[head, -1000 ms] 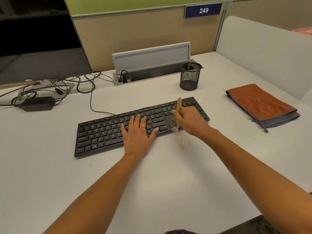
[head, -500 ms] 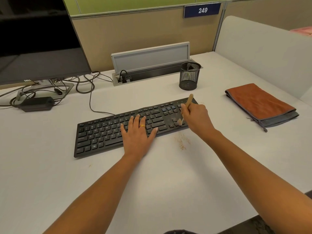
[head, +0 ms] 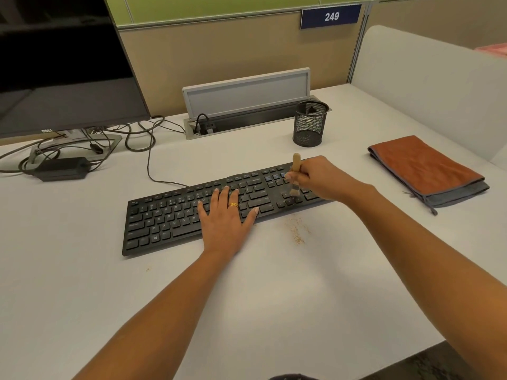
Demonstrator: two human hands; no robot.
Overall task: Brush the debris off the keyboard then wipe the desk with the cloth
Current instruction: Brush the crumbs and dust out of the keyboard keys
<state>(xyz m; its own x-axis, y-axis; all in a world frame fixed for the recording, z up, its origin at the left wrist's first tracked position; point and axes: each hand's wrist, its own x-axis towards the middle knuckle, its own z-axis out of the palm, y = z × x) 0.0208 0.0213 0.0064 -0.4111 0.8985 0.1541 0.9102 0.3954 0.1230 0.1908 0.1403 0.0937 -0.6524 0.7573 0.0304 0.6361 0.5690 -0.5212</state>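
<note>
A black keyboard (head: 170,218) lies across the middle of the white desk (head: 274,297). My left hand (head: 226,220) rests flat on its middle keys, fingers straight, a gold ring on one finger. My right hand (head: 321,178) grips a small wooden-handled brush (head: 295,174) upright, its bristles touching the keys near the keyboard's right end. Brown crumbs (head: 297,230) lie scattered on the desk just in front of the keyboard. A folded orange and grey cloth (head: 425,168) lies on the desk to the right, apart from both hands.
A black mesh pen cup (head: 310,124) stands behind the keyboard's right end. A monitor (head: 63,67) with cables and a power adapter (head: 61,167) fills the back left. An open cable box (head: 247,105) sits at the back. A grey divider (head: 439,86) bounds the right side.
My right hand has moved with the brush from the keyboard's front edge back up onto the right-hand keys, and the brush now stands more upright. My left hand has stayed put.
</note>
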